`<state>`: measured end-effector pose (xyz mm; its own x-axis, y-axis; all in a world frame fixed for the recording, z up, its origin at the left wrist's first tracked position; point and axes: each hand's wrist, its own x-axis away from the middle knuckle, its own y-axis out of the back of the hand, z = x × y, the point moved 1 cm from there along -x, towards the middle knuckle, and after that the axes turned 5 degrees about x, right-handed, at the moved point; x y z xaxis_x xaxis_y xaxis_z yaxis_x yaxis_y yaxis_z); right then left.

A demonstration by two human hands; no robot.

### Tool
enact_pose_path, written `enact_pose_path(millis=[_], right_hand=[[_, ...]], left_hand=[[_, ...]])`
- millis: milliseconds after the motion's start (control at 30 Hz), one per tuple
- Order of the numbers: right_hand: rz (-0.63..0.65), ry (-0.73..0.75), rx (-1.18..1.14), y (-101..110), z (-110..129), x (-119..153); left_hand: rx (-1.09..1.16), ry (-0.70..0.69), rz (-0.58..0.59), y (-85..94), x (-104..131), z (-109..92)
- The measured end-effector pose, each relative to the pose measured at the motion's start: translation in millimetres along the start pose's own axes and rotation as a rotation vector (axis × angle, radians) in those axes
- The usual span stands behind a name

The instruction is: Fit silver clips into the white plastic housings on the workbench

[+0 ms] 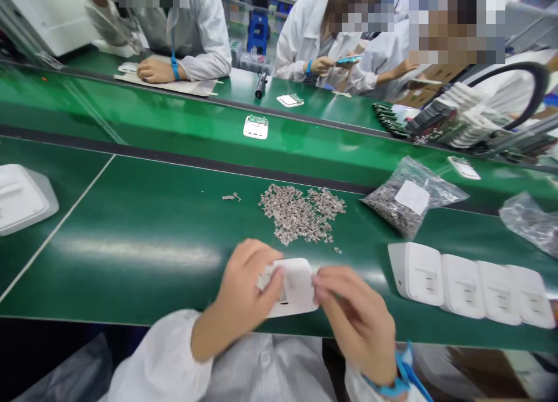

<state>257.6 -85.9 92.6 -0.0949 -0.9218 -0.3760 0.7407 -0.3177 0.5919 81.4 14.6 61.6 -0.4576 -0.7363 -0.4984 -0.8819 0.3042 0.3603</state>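
Observation:
A white plastic housing [300, 286] with rounded corners and a small dark slot lies near the front edge of the green bench. My left hand [248, 289] grips it from the left, thumb across its face and fingers over the far edge. At the housing's right edge, my right hand [355, 318] has thumb and fingertips pinched together; whatever is between them is too small and blurred to make out. Just beyond both hands lies a heap of small metal parts [296, 213], with a few loose pieces [231, 197] to its left.
On the right stands a row of several white housings [464, 286], below a clear bag of metal parts [401, 198]. Another white housing [26, 198] is at far left. A white piece with a circuit board [256, 128] sits on the green conveyor [174, 120]. Co-workers sit across it.

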Motion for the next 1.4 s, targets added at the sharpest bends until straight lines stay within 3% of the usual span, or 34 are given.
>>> enact_pose_path(millis=[100, 167, 267, 400, 533, 700, 800, 867, 1000, 1067, 1233, 1400], right_hand=[[0.059, 0.102, -0.082, -14, 40, 1], [0.065, 0.096, -0.115, -26, 52, 3], [0.09, 0.093, -0.138, -43, 54, 7], [0.102, 0.132, -0.122, -52, 49, 12], [0.145, 0.113, -0.07, -49, 46, 15], [0.24, 0.146, 0.074, -33, 33, 16], [0.319, 0.199, 0.204, -22, 21, 8], [0.346, 0.269, 0.301, -18, 12, 0], [0.385, 0.356, 0.422, -24, -5, -19], [0.404, 0.372, 0.452, -32, -11, -26], [0.482, 0.346, 0.491, -50, -19, -31], [0.536, 0.289, 0.435, -52, -24, -38]], left_hand=[[0.303, 0.17, 0.043, -3.9, 33, -38], [0.324, 0.202, -0.009, -4.1, 52, -50], [0.161, 0.206, -0.075, -0.6, 73, -52], [0.045, 0.203, 0.031, 6.4, 86, -44], [-0.116, 0.116, 0.044, 7.4, 88, -35], [-0.445, -0.138, 0.063, 0.7, 83, -28], [-0.517, -0.26, 0.079, -4.1, 76, -20], [-0.452, -0.209, 0.046, -6.6, 70, -9], [-0.113, 0.148, -0.054, -5.5, 59, 15], [-0.017, 0.257, -0.051, -3.1, 57, 22], [-0.179, 0.299, 0.184, -4.9, 57, 21], [-0.238, 0.288, 0.178, -10.9, 59, 19]])
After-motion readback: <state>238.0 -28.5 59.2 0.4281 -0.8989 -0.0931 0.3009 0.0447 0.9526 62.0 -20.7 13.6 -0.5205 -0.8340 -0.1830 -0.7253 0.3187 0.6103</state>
